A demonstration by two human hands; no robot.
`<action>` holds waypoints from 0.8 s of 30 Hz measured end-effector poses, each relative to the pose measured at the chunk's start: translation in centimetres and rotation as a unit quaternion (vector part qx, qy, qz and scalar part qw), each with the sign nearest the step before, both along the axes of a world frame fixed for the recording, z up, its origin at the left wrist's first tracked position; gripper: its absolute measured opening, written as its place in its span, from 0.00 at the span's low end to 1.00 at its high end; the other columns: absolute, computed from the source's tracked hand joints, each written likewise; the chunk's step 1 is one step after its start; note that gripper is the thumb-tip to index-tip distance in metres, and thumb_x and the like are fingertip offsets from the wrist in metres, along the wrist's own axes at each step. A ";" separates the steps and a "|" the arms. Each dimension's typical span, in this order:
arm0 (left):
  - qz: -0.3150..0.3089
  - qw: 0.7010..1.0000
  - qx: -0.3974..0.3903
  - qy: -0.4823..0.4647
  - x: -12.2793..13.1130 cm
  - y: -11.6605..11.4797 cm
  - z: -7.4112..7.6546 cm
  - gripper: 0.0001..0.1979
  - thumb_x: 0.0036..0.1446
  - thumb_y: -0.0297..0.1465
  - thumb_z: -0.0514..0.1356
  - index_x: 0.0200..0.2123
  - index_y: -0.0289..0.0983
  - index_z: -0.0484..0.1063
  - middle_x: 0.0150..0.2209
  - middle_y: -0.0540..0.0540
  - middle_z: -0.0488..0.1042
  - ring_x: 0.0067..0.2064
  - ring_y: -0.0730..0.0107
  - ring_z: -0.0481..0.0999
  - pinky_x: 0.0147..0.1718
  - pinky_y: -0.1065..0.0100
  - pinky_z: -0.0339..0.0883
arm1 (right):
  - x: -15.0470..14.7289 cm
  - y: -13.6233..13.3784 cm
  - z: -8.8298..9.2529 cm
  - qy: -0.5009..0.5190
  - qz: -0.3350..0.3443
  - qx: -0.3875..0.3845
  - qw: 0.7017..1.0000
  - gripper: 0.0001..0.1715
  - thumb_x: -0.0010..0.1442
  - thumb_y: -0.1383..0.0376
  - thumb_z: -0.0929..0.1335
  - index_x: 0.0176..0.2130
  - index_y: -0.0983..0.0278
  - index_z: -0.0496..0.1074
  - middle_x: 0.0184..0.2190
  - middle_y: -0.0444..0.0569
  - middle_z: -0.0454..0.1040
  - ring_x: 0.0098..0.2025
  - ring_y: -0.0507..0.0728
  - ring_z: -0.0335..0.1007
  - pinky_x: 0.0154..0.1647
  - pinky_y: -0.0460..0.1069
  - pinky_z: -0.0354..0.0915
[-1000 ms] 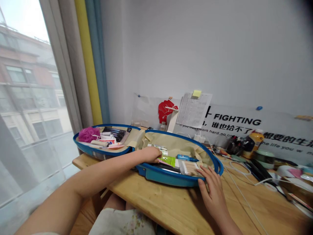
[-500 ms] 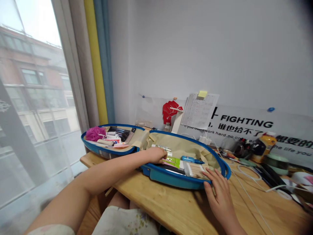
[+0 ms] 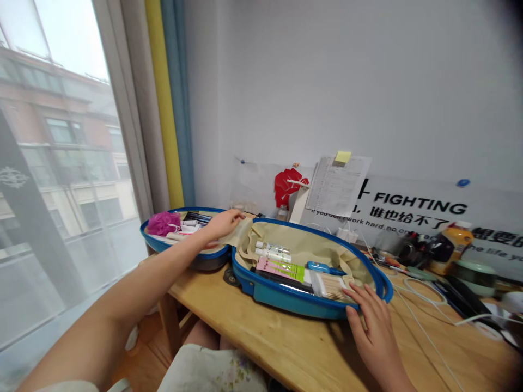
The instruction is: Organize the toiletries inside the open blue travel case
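Your hands are well apart. Your left hand (image 3: pixel 223 224) lies on the beige fabric flap (image 3: pixel 241 234) at the open blue case's (image 3: pixel 281 304) hinge, and whether it grips, you cannot tell. Your right hand (image 3: pixel 371 321), fingers spread, rests on the rim at lower right, beside a pack of cotton swabs (image 3: pixel 330 286). The case sits on a wooden desk (image 3: pixel 261 348).

on the wall banner (image 3: pixel 420 218) above the desk's (image 3: pixel 253 343) back edge, big black letters read "fighting". below that stands "谁也给不了", then "if you don't work hard, no one ca…". farther right, "想要的" and "the life y…" run out of view. labels on the tubes (image 3: pixel 273 251) in the open case (image 3: pixel 294 304) are too small to read.
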State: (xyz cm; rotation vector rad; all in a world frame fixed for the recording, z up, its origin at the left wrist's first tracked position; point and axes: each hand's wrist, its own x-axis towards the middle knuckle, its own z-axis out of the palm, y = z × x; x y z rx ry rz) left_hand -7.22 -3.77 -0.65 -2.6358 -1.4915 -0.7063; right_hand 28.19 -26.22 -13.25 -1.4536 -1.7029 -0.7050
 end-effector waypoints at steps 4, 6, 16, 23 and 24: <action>0.141 0.989 -0.032 0.034 -6.6 2.8 -0.9 0.16 0.60 0.32 0.48 0.46 0.40 0.71 0.48 0.48 0.75 0.45 0.67 0.74 0.43 0.70 0.66 | 0.0 0.0 0.1 -0.008 -0.002 0.012 1.000 0.18 0.64 0.58 0.57 0.49 0.59 0.66 0.49 0.53 0.72 0.56 0.65 0.62 0.53 0.65 0.59; 0.181 0.981 -0.048 0.043 -9.4 3.6 -1.6 0.17 0.59 0.31 0.47 0.46 0.39 0.71 0.47 0.46 0.75 0.46 0.65 0.75 0.44 0.69 0.66 | 0.1 0.1 0.0 -0.008 -0.004 0.008 1.000 0.18 0.64 0.58 0.57 0.49 0.60 0.66 0.49 0.53 0.72 0.56 0.65 0.63 0.54 0.65 0.58; 0.243 0.954 -0.132 0.120 -15.3 5.2 -4.4 0.22 0.49 0.27 0.51 0.48 0.37 0.71 0.46 0.42 0.77 0.46 0.62 0.76 0.44 0.69 0.66 | 0.4 -0.1 0.0 0.002 -0.002 -0.007 1.000 0.20 0.63 0.57 0.57 0.49 0.59 0.68 0.50 0.52 0.72 0.57 0.65 0.62 0.54 0.64 0.58; 0.170 0.960 -0.155 0.160 -14.4 5.2 -4.8 0.24 0.42 0.27 0.55 0.46 0.38 0.73 0.45 0.44 0.77 0.45 0.60 0.75 0.44 0.68 0.66 | 0.6 0.0 -0.3 0.017 -0.006 -0.022 1.000 0.20 0.63 0.56 0.58 0.48 0.59 0.69 0.50 0.53 0.71 0.57 0.65 0.62 0.55 0.65 0.57; 0.163 0.960 -0.156 0.163 -14.3 5.2 -4.8 0.23 0.42 0.27 0.55 0.46 0.38 0.73 0.44 0.44 0.77 0.45 0.61 0.75 0.43 0.69 0.66 | 0.6 0.1 -0.4 0.021 -0.005 -0.019 1.000 0.20 0.63 0.56 0.58 0.48 0.59 0.69 0.50 0.53 0.72 0.57 0.65 0.62 0.56 0.65 0.57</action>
